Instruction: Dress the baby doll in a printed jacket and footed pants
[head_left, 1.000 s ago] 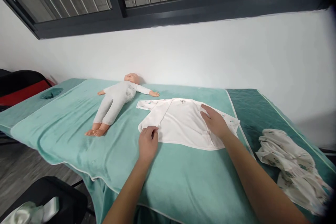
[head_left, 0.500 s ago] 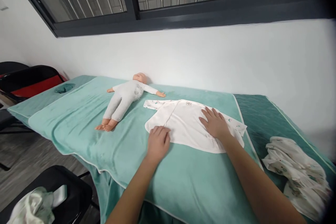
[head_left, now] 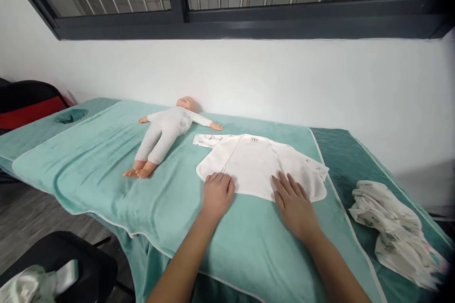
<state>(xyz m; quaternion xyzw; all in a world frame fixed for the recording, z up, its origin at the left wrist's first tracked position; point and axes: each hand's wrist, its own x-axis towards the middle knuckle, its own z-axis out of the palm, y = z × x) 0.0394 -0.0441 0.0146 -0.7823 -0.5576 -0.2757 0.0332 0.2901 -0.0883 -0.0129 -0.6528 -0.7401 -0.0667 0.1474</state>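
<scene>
A white baby shirt (head_left: 252, 165) with printed sleeves lies spread on the green cover (head_left: 170, 213). At its lower left edge is my left hand (head_left: 217, 194), its fingers curled together on the hem and the thumb pressed alongside. My right hand (head_left: 295, 206) rests at the lower right edge; its fingers are stretched out flat over the cloth, holding nothing. Left of the shirt, a baby doll (head_left: 165, 130) in a whitish bodysuit lies on its back, head toward the wall and arms spread.
Crumpled printed baby clothes (head_left: 394, 232) lie on the darker green right end of the bed. A black chair (head_left: 71, 255) at the lower left holds a pale cloth (head_left: 26, 286) and a white object. Behind the bed is a white wall (head_left: 249, 80) below a dark-framed window.
My right hand has slid from the upper right of the shirt down to its lower edge. My left hand stays at the lower left hem. The view has turned slightly.
</scene>
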